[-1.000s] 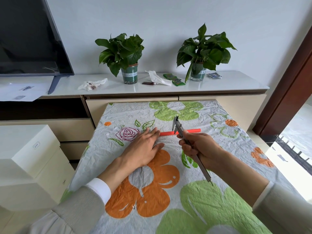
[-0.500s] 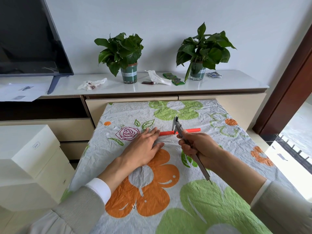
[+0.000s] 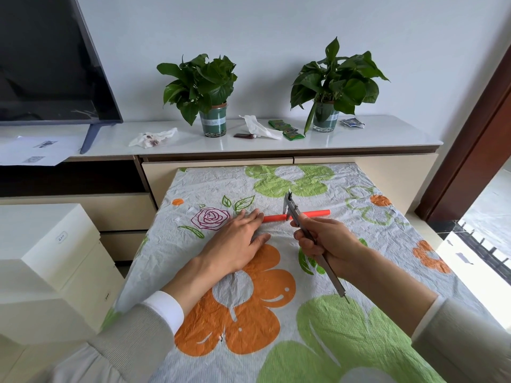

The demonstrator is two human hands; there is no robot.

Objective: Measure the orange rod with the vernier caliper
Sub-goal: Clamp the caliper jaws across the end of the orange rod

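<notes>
left hand [image 3: 240,239] flat on orange rod [image 3: 318,213], right hand [image 3: 327,241] clamped on vernier caliper [image 3: 293,210], two potted plants [image 3: 203,87] behind

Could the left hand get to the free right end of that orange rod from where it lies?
Probably not directly. The left hand lies flat at the orange rod's left end, and the vernier caliper, held across the rod by the right hand, stands between.

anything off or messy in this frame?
Work area looks normal: left hand lies flat at the orange rod's end, right hand holds the vernier caliper across it. The only mess is on the sideboard behind: a stained crumpled tissue and loose green wrappers.
</notes>
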